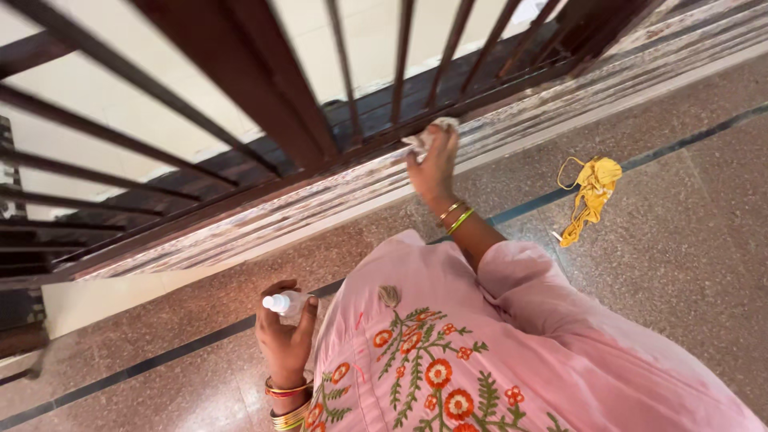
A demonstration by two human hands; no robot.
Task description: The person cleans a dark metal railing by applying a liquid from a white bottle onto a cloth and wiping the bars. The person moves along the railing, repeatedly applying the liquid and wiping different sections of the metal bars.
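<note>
Up front, right hand (pixel 434 164) presses cloth (pixel 426 136) against sill (pixel 512 120).

a home doorway: dark barred gate (pixel 240 104), speckled stone floor (pixel 680 240), marble threshold (pixel 320 204).

Speckled reddish-brown stone floor (pixel 688 264), dark inlaid stripe running across.
One crumpled yellow cloth (pixel 590 196) lying on it, near that stripe.

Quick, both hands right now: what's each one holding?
Left hand: closed around a small white spray bottle.
Right hand: closed on a pale cloth, pressed against the dark gate rail.
</note>
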